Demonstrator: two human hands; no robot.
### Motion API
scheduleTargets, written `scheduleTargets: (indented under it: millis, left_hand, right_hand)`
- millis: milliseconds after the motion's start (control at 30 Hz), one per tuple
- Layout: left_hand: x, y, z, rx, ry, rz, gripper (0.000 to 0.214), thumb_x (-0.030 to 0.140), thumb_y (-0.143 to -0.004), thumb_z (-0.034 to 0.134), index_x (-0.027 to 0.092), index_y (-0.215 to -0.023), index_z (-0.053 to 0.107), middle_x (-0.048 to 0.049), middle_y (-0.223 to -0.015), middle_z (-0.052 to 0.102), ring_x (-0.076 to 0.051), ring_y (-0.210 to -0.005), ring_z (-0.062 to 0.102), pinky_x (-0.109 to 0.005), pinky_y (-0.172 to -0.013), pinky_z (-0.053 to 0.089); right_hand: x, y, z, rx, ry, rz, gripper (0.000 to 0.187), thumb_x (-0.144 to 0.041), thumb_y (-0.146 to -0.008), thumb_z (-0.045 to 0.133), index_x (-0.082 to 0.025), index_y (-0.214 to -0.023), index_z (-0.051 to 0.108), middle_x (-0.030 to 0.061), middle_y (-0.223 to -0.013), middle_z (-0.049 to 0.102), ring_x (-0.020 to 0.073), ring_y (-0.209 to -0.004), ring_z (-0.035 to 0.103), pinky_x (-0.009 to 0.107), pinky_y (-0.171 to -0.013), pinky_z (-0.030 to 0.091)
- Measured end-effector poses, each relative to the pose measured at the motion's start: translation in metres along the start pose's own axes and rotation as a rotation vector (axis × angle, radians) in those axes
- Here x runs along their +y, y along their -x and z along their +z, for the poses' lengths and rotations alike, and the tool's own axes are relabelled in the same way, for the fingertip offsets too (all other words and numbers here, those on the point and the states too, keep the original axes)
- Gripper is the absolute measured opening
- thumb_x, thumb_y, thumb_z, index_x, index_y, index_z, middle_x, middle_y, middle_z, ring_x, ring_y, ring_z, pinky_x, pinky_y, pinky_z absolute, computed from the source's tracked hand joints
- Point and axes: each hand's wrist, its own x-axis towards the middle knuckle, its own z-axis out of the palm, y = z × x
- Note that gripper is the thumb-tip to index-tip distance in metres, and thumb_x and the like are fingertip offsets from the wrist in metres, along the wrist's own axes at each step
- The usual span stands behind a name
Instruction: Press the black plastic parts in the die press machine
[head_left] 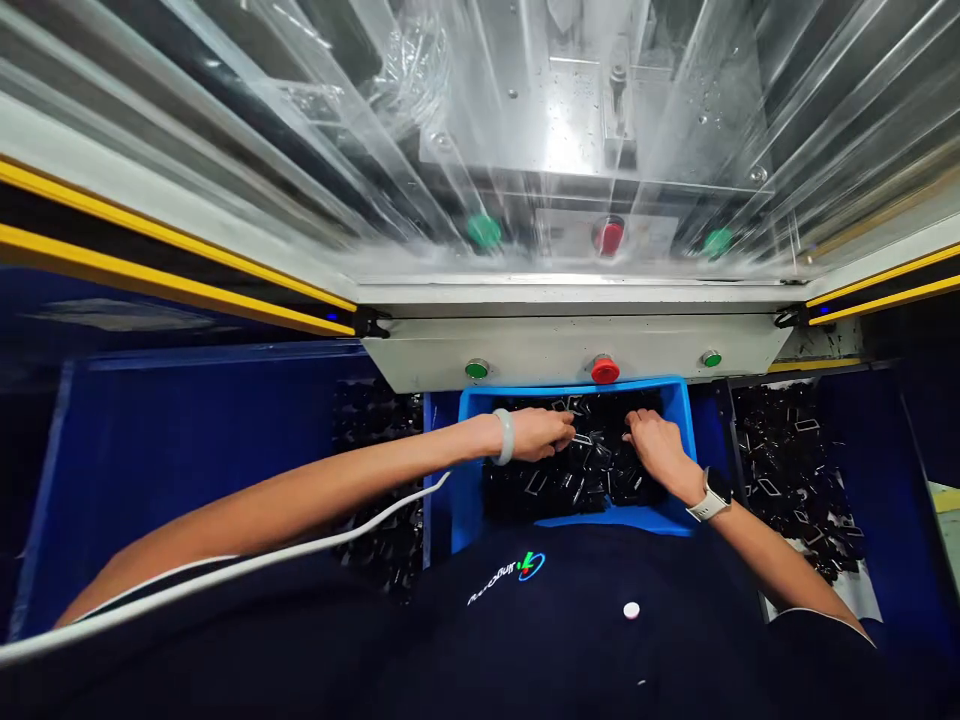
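A blue plastic bin (688, 420) holds a heap of small, glossy black rectangular parts (577, 485), some with pale rectangular outlines. My left hand (536, 433), with a pale bangle at the wrist, reaches in from the left over the heap. Its fingers are closed and bent down at the parts; what they hold, if anything, is too small to make out. Opposite it, my right hand (656, 445) hangs over the bin's right side, a watch on the wrist. The fingers there are curled together, and their tips are partly lost against the black parts.
Behind the bin is a pale machine panel (536, 345) with a red button (604, 369) and two green buttons. A clear plastic cover (510, 130) rises above it. More black parts (795, 470) lie in the blue container at right, others at left. A white cable (300, 550) crosses my left arm.
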Motion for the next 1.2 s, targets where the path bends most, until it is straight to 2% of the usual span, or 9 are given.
scheduleTargets:
  millis: [133,300,433,533,667,800,900,1033,1200]
  left_hand:
    - [-0.001,-0.008,0.03,0.061,0.0,-0.046,0.043,-0.001,-0.074,0.063,0.016,-0.113,0.066,-0.0168,-0.139,0.059,-0.03,-0.108,0.067,-0.039,-0.092,0.055]
    - [-0.005,0.002,0.045,0.184,0.097,-0.086,0.034,0.0,-0.077,0.054,0.015,-0.106,0.062,-0.0135,-0.118,0.064,-0.026,-0.103,0.065,-0.037,-0.093,0.054]
    - [-0.004,0.015,0.036,0.326,0.205,-0.143,0.025,0.009,-0.081,0.053,0.015,-0.103,0.062,-0.0099,-0.107,0.063,-0.023,-0.098,0.061,-0.034,-0.089,0.052]
    - [0.006,0.028,0.022,0.476,0.534,-0.159,0.023,0.02,-0.087,0.051,0.016,-0.103,0.066,-0.007,-0.104,0.066,-0.018,-0.085,0.057,-0.031,-0.078,0.051]
    - [0.03,0.041,0.006,0.572,1.084,-0.143,0.025,0.033,-0.097,0.05,0.018,-0.106,0.068,-0.0066,-0.106,0.067,-0.016,-0.086,0.058,-0.026,-0.069,0.049]
    - [0.05,0.042,-0.005,0.66,1.375,-0.113,0.037,0.054,-0.096,0.064,0.021,-0.113,0.069,-0.0068,-0.106,0.065,-0.016,-0.085,0.059,-0.023,-0.064,0.049]
    - [0.058,0.038,-0.013,0.741,1.427,-0.118,0.048,0.064,-0.089,0.073,0.018,-0.102,0.071,-0.0044,-0.096,0.063,-0.011,-0.072,0.052,-0.019,-0.056,0.043]
    - [0.067,0.033,-0.022,0.804,1.426,-0.119,0.053,0.068,-0.083,0.078,0.016,-0.091,0.069,-0.0011,-0.087,0.06,-0.008,-0.067,0.049,-0.017,-0.054,0.042]
    - [0.077,0.03,-0.026,0.865,1.266,-0.051,0.046,0.062,-0.092,0.07,0.016,-0.092,0.069,-0.0017,-0.085,0.062,-0.009,-0.062,0.05,-0.02,-0.054,0.042]
  right_hand:
    - [0.001,-0.001,0.004,-0.032,-0.019,0.001,0.018,-0.014,-0.102,0.059,-0.016,-0.119,0.064,0.0153,-0.12,0.072,0.0264,-0.11,0.07,0.03,-0.078,0.053]
    - [0.002,0.005,0.0,-0.044,-0.075,-0.039,0.019,-0.016,-0.105,0.054,-0.019,-0.121,0.065,0.0113,-0.119,0.071,0.0216,-0.105,0.071,0.027,-0.075,0.05]
    - [0.007,0.01,-0.004,0.003,-0.123,-0.039,0.02,-0.02,-0.108,0.05,-0.02,-0.121,0.065,0.0091,-0.117,0.071,0.0196,-0.102,0.07,0.026,-0.075,0.049]
    - [0.015,0.014,-0.012,0.184,-0.261,-0.026,0.02,-0.024,-0.108,0.051,-0.023,-0.118,0.068,0.0074,-0.115,0.07,0.0201,-0.101,0.069,0.028,-0.075,0.05]
    - [0.017,0.022,-0.032,0.454,-0.658,-0.075,0.015,-0.028,-0.105,0.058,-0.023,-0.109,0.072,0.0065,-0.11,0.072,0.0192,-0.096,0.069,0.032,-0.084,0.054]
    - [0.004,0.034,-0.057,0.509,-1.093,-0.029,0.022,-0.043,-0.097,0.07,-0.022,-0.103,0.071,0.0041,-0.096,0.074,0.0174,-0.083,0.068,0.031,-0.077,0.057]
    - [-0.009,0.042,-0.07,0.468,-1.268,-0.05,0.028,-0.048,-0.092,0.075,-0.021,-0.098,0.071,0.003,-0.091,0.074,0.0157,-0.078,0.067,0.03,-0.073,0.057]
    - [-0.024,0.044,-0.077,0.42,-1.305,-0.085,0.026,-0.047,-0.091,0.076,-0.022,-0.094,0.072,0.0027,-0.089,0.073,0.0156,-0.08,0.067,0.029,-0.072,0.055]
    - [-0.029,0.032,-0.079,0.408,-1.261,-0.089,0.023,-0.044,-0.092,0.075,-0.021,-0.09,0.071,0.0032,-0.088,0.074,0.0167,-0.082,0.068,0.029,-0.071,0.054]
